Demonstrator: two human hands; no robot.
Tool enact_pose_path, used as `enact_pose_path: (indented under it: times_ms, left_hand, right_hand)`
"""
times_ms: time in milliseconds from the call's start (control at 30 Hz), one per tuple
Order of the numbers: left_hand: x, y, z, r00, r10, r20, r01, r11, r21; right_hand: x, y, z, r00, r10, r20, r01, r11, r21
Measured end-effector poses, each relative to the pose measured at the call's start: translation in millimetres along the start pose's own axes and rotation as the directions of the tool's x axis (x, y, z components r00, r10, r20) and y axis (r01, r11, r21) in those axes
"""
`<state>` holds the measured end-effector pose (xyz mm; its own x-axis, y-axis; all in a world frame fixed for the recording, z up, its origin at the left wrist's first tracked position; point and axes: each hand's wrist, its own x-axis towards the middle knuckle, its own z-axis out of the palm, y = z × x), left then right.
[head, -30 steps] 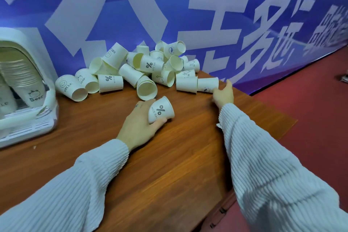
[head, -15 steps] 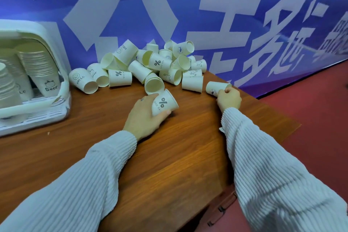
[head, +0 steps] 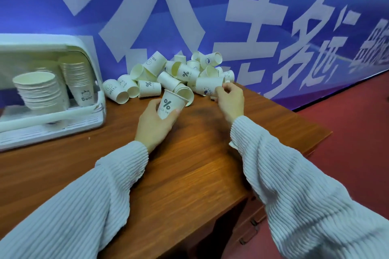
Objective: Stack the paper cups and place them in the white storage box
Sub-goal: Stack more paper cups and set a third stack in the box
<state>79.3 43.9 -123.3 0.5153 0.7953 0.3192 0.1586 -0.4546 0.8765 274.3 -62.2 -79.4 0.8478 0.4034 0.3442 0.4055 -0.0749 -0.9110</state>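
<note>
Left hand: grips upright "%" cup, desk centre. Right hand: pinches sideways cup at heap edge. White storage box: far left, stacks inside. Risk: pulling cup topples heap; strays roll off right desk edge.

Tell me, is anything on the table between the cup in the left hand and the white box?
Nothing visible. The % cup in the left hand has bare table between it and the white storage box, whose open front faces that way.

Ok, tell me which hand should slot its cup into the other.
Right, probably. The left hand already holds the % cup upright, mouth open. The right hand grips a sideways cup beside it, ready to be turned and dropped in.
</note>
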Motion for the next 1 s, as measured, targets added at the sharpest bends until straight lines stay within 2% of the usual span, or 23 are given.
enact_pose_path:
  times_ms: [167,233,300,467,667,733,833,1000]
  left_hand:
    - [-11,11,-56,0.985,0.088,-0.151,-0.079,0.995,0.064]
    - [-14,9,-87,0.958,0.135,-0.253,-0.115,0.989,0.092]
    - [-17,6,-121,0.922,0.123,-0.366,-0.106,0.992,0.066]
    - [-25,-16,-205,0.807,0.069,-0.586,-0.054,0.998,0.043]
    - [-23,-37,-259,0.763,0.007,-0.646,0.026,0.999,0.042]
    - [-21,-41,-268,0.767,0.010,-0.642,0.032,0.998,0.053]
    - [-18,-46,-278,0.775,0.015,-0.632,0.036,0.997,0.067]
    - [-11,-44,-291,0.774,0.028,-0.633,0.010,0.998,0.057]
  right_hand:
    - [-29,-29,47,0.993,-0.035,0.111,0.024,0.995,0.099]
    - [-43,-45,71,0.981,-0.091,0.170,0.068,0.988,0.137]
    - [-57,-64,97,0.954,-0.189,0.233,0.153,0.975,0.164]
    - [-92,-120,166,0.856,-0.406,0.321,0.357,0.912,0.202]
    - [-107,-160,240,0.676,-0.612,0.410,0.642,0.762,0.079]
    - [-107,-164,256,0.594,-0.630,0.501,0.742,0.669,-0.038]
    - [-102,-170,271,0.445,-0.646,0.621,0.881,0.442,-0.171]
    - [-93,-190,278,0.234,-0.728,0.645,0.969,0.120,-0.216]
